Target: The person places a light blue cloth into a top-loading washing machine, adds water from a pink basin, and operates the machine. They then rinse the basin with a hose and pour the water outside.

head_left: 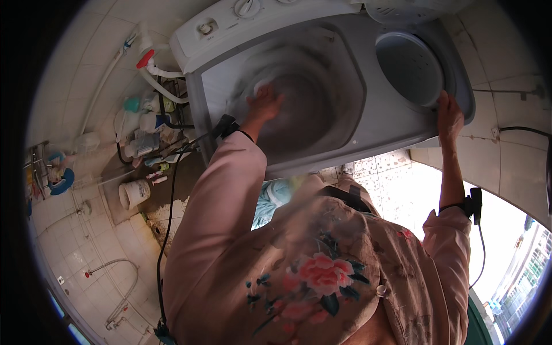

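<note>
A grey-and-white twin-tub washing machine (397,123) stands in front of me with both tubs uncovered. My left hand (265,104) reaches into the wide wash tub (299,112), near its left wall. Its fingers bend round a small whitish thing (260,86), too blurred to name. Hazy, curved streaks cover the inside of this tub. To the right is the round spin tub (411,69), with small holes in its wall. My right hand (450,118) grips the machine's top at the near right rim of that tub, fingers bent over the edge.
Left of the machine are a red-handled tap (146,58), a white hose (163,89) and a pile of bottles and bags (149,129). A white bucket (134,194) lies tipped on the floor. Black cables run from both my forearms. A raised lid (411,10) stands behind the spin tub.
</note>
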`<state>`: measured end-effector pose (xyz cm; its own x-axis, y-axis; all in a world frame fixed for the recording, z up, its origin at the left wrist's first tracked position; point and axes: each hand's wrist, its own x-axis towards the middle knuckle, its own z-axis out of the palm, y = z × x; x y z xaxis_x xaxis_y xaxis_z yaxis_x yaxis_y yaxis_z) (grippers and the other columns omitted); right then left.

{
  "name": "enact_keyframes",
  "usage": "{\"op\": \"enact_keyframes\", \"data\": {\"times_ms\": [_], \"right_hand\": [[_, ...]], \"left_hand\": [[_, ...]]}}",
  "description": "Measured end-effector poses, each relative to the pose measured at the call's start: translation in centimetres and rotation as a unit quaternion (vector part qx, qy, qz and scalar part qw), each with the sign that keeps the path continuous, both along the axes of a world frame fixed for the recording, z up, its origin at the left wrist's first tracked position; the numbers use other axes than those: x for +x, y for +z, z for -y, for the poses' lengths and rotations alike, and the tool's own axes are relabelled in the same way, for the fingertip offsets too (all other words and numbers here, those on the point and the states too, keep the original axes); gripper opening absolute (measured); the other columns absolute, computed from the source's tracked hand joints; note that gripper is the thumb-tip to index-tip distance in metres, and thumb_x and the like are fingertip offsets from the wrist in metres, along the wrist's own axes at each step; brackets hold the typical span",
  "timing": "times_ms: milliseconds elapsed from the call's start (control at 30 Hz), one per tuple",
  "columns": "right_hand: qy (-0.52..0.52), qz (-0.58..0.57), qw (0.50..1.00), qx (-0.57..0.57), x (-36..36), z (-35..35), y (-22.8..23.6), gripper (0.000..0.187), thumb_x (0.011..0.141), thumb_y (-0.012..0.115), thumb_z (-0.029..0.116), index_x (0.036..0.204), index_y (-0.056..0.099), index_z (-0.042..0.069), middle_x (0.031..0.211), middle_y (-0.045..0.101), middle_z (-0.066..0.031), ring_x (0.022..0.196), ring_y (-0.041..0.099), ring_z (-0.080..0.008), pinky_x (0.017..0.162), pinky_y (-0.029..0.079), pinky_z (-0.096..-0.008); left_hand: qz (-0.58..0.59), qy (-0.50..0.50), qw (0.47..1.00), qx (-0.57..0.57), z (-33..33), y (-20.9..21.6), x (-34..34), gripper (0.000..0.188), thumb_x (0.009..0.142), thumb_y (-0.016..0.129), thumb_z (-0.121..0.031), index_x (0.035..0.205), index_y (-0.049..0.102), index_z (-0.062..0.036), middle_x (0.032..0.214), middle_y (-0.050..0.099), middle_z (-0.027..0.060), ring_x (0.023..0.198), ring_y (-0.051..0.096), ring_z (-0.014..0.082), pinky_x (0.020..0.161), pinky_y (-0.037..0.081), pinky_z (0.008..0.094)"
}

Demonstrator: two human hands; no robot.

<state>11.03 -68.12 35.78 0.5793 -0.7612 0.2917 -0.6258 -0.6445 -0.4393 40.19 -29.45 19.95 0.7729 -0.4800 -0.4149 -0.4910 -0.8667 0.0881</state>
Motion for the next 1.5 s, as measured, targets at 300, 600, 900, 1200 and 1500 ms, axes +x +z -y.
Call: {"op": "enact_keyframes", "data": {"times_ms": [300, 600, 900, 1200, 1500], "right_hand": [[0.012, 0.03, 0.999, 0.01, -0.2, 0.1, -0.1, 0.039, 0.091, 0.045, 0.041, 0.089, 0.066, 0.009, 0.078, 0.067, -0.0082, 0.074, 0.064, -0.0272, 0.065, 0.047, -0.0368], [0.017, 0.035, 0.999, -0.008, -0.2, 0.0, -0.1, 0.04, 0.092, 0.044, 0.042, 0.087, 0.066, 0.009, 0.077, 0.067, -0.0073, 0.075, 0.065, -0.028, 0.065, 0.048, -0.0364], [0.018, 0.042, 0.999, -0.012, -0.1, 0.0, -0.2, 0.04, 0.092, 0.044, 0.042, 0.084, 0.066, 0.009, 0.078, 0.067, -0.0067, 0.076, 0.064, -0.0279, 0.065, 0.048, -0.0367], [0.024, 0.039, 0.999, -0.009, -0.4, 0.4, -0.5, 0.041, 0.091, 0.045, 0.043, 0.088, 0.067, 0.009, 0.079, 0.067, -0.0083, 0.076, 0.064, -0.029, 0.065, 0.047, -0.0369], [0.014, 0.045, 0.999, -0.008, -0.2, 0.2, -0.4, 0.041, 0.091, 0.045, 0.043, 0.087, 0.067, 0.009, 0.079, 0.067, -0.0089, 0.076, 0.064, -0.0294, 0.065, 0.047, -0.0371]], "left_hand": [[0.003, -0.072, 0.997, 0.004, 1.4, 1.8, -2.5, 0.066, 0.09, 0.033, -0.053, 0.143, 0.018, -0.0145, 0.149, 0.016, 0.0091, 0.137, 0.015, 0.025, 0.1, 0.018, 0.0639], [-0.152, 0.049, 0.987, -0.032, -2.6, 0.7, 0.7, 0.073, 0.089, 0.035, -0.057, 0.135, 0.028, -0.0005, 0.13, 0.043, 0.0239, 0.125, 0.036, 0.0383, 0.103, 0.029, 0.0431], [-0.154, -0.09, 0.979, -0.103, 0.9, 3.8, 0.2, 0.055, 0.095, 0.028, -0.044, 0.128, 0.043, -0.0032, 0.13, 0.046, 0.0194, 0.125, 0.037, 0.0348, 0.104, 0.027, 0.0424], [-0.081, -0.192, 0.977, -0.052, 1.6, 1.2, -0.2, 0.049, 0.096, 0.024, -0.039, 0.121, 0.052, -0.0082, 0.131, 0.044, 0.0159, 0.123, 0.037, 0.0348, 0.105, 0.026, 0.0414], [-0.261, 0.201, 0.934, -0.141, -2.4, 2.2, 1.3, 0.061, 0.092, 0.025, -0.056, 0.131, 0.041, -0.0111, 0.13, 0.047, 0.0111, 0.121, 0.042, 0.0306, 0.092, 0.04, 0.0461]]}}
